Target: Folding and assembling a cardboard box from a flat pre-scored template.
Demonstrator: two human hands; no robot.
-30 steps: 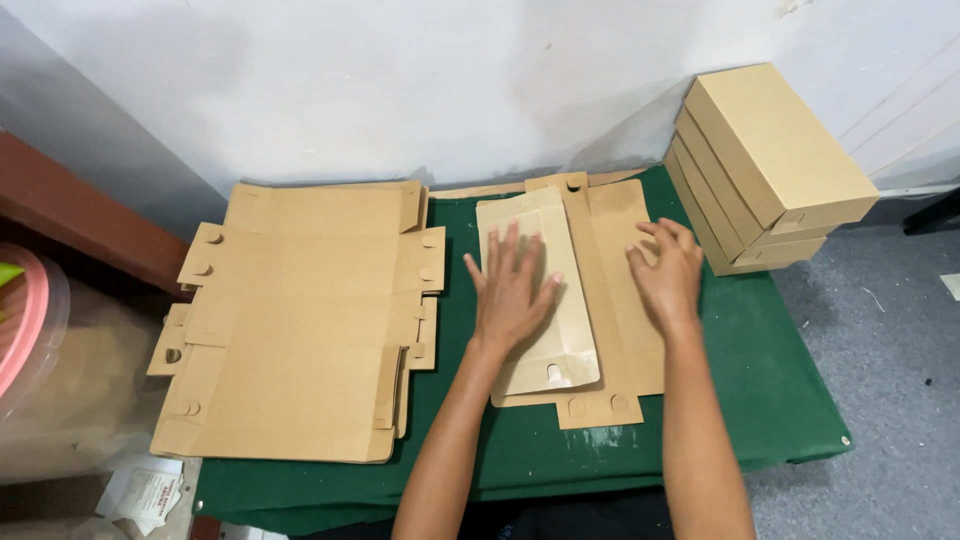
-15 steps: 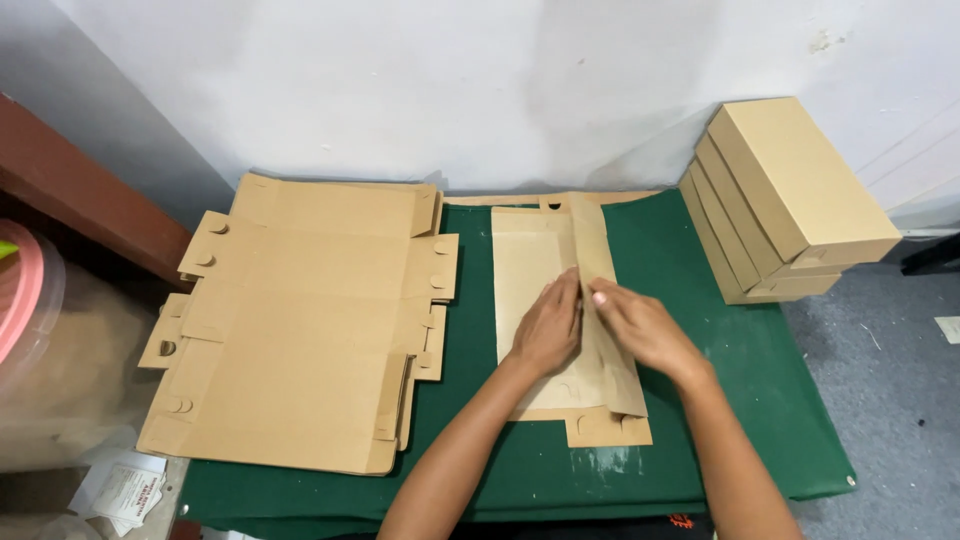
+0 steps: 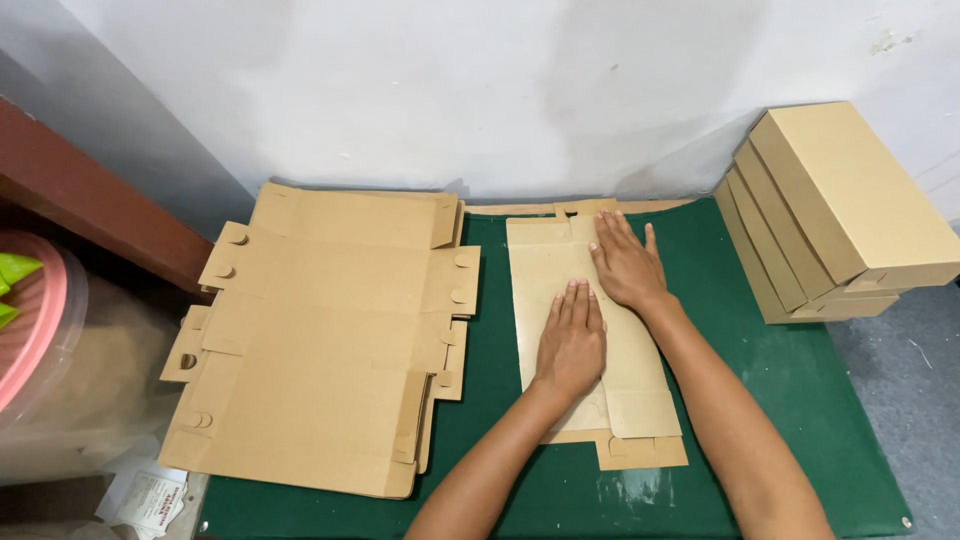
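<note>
Change: half a second ago both hands met at the lower right edge of the folded cardboard blank, fingertips working at its long flap; now that flap lies folded down and the hands have spread apart along the blank.
Left hand: palm down and flat on the middle of the blank, fingers straight and close together, pointing toward the wall; it grips nothing, only presses.
Right hand: flat on the upper right part of the blank, fingers slightly fanned, thumb out to the right; it also presses without holding.
Hand spacing: the left fingertips lie just beside the heel of the right hand, the right hand being farther from the person.
Blank position: lengthwise on the green table mat, its far tab near the white wall, its near tabs showing below the left wrist.
Left of it: a stack of unfolded flat box blanks, just beside the folded one, partly overhanging the mat's left edge.
Right of it: a pile of finished closed cardboard boxes, leaning at the mat's far right corner, well apart from both hands.
</note>
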